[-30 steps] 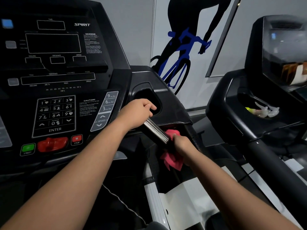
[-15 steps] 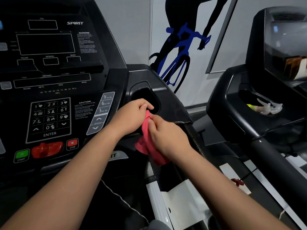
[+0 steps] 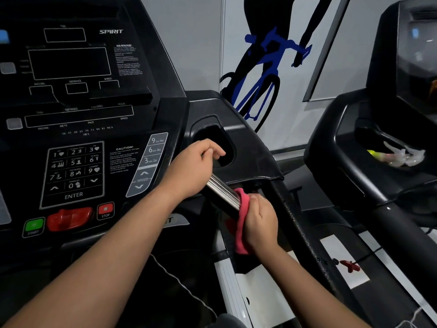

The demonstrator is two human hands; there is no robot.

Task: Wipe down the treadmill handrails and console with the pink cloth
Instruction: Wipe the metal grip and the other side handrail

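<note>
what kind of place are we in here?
Most likely a gym or fitness room: a treadmill console up close, a second exercise machine right beside it, and a large cyclist wall graphic behind.

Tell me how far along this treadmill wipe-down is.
Nothing can be confirmed as done: no surface looks visibly wiped. In hand: the right hand grips the pink cloth around the lower end of the chrome grip bar, while the left hand holds its upper end. The console and black side handrail have no cloth on them, so they likely remain.
</note>
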